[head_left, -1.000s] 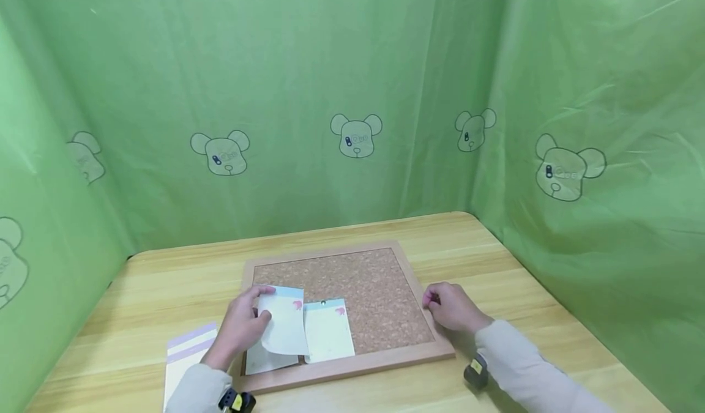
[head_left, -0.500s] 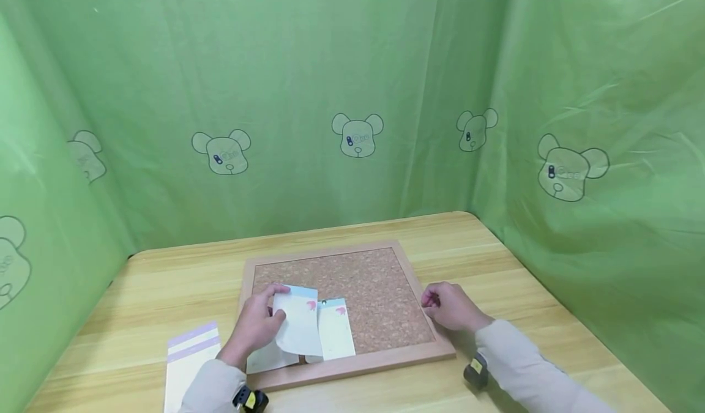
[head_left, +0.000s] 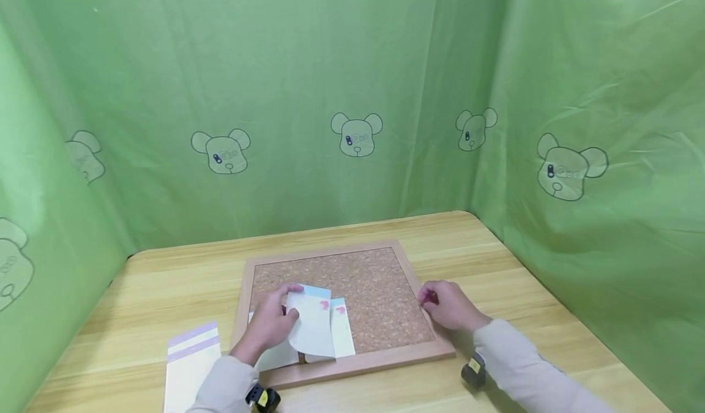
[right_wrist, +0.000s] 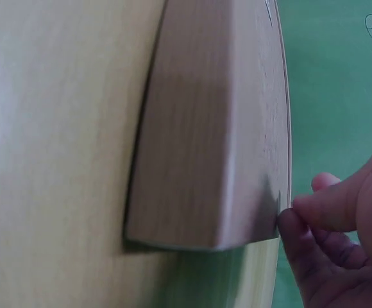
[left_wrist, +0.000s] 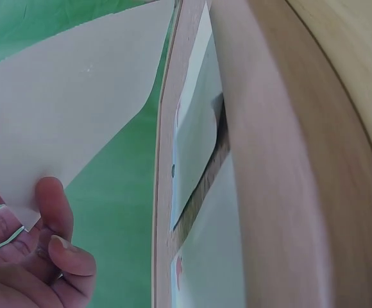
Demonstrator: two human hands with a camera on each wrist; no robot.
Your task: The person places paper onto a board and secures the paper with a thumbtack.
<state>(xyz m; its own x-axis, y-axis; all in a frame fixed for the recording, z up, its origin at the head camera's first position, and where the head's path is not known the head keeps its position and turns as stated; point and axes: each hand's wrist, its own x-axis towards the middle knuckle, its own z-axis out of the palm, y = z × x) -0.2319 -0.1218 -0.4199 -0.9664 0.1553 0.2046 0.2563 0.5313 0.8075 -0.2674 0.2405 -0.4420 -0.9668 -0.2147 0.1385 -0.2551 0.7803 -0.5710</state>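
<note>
My left hand [head_left: 272,318] pinches a white sheet of note paper [head_left: 313,321] with a blue top band and a pink mark. It is raised over the cork board [head_left: 380,303], its lower end curling; the left wrist view shows its blank back. Beneath it are two similar sheets on the board, a left sheet [head_left: 278,355] and a right sheet [head_left: 344,336], both partly covered. A small dark pin head [left_wrist: 172,171] shows on the right one. At the board's right frame, my right hand [head_left: 448,306] has thumb and fingertips together; anything between them is hidden.
A stack of pale paper with purple bands [head_left: 190,364] lies on the wooden table [head_left: 110,315], left of the board. The board's wooden frame [right_wrist: 179,147] stands slightly above the table. Green curtains [head_left: 297,174] enclose the table's back and sides.
My left hand has carried the sheet rightward, so it now covers much of the right sheet on the board. The right hand has barely moved.
</note>
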